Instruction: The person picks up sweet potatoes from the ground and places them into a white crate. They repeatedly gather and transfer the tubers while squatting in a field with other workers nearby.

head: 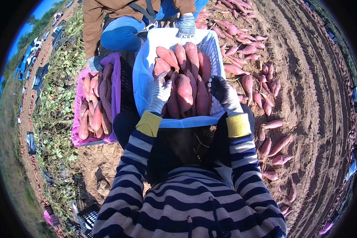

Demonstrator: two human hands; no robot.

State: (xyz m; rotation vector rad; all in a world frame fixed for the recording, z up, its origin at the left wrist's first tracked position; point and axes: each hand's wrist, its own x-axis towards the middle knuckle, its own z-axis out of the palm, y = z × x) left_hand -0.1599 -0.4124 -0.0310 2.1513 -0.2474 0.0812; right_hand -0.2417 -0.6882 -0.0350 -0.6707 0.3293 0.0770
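Observation:
Straight ahead stands a crate with a white-blue liner [139, 89], packed with sweet potatoes [185, 92]. My left hand [160, 92], in a striped knit glove, rests against the sweet potatoes at the crate's left side; whether it grips one cannot be told. My right hand [224, 92], gloved with a dark palm, is at the crate's right edge, fingers apart and nothing in it. Left of this crate is a smaller crate with a pink liner [116, 89], holding more sweet potatoes [97, 116].
Across the crates crouches a co-worker [122, 32], one gloved hand at each crate. Loose sweet potatoes [247, 83] lie on the soil to the right. Cut vines [58, 119] cover the ground at left, and a black crate [89, 215] stands at lower left.

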